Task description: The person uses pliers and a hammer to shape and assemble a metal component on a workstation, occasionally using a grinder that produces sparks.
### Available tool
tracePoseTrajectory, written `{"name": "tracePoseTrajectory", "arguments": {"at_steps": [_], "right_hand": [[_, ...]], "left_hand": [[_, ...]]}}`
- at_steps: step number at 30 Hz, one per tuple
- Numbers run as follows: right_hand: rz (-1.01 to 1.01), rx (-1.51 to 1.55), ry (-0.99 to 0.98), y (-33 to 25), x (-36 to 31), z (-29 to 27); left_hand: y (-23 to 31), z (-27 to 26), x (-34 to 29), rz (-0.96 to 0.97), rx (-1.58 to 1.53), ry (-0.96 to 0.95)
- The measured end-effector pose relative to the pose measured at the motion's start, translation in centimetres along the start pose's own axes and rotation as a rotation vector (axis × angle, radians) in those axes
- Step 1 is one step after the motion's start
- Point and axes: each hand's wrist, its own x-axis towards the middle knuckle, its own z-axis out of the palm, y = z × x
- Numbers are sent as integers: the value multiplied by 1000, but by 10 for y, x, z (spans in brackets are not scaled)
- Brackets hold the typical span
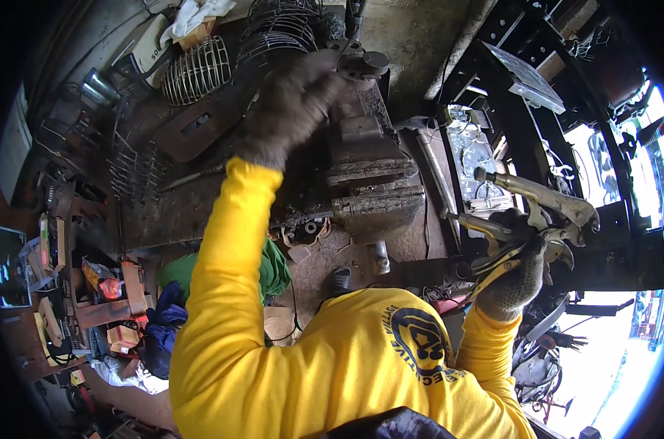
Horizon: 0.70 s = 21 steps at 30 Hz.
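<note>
My left hand [291,110], in a dark, dirty glove, stretches over the workbench [163,219]. Motion smears its fingers, and their tips are close to a round metal fixture [365,64] behind the bench vise [376,183]. On the right, my gloved right hand [513,284] is closed around a bunch of pliers. Locking pliers [548,196] stick out above it, and yellow-handled pliers [496,269] lie across its fingers. The tools partly hide how the fingers grip.
Wire cages [197,72] and coiled metal rings [277,33] sit at the back of the bench. A rusty slotted plate [194,126] lies left of my arm. Dark steel racking [526,124] rises on the right. Boxes and scraps [123,336] fill the lower left.
</note>
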Motion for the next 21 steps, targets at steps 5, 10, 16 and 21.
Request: {"name": "tracePoseTrajectory", "arguments": {"at_steps": [5, 10, 16, 21], "right_hand": [[-14, -10, -138, -13, -2, 0], [-39, -18, -20, -19, -8, -31], [-9, -11, 17, -21, -9, -43], [38, 16, 78, -18, -18, -57]], "left_hand": [[-201, -31, 12, -274, 990, 8], [-224, -38, 15, -538, 1068, 13], [-244, -74, -3, -726, 1130, -432], [-169, -69, -5, -722, 1171, -473]]}}
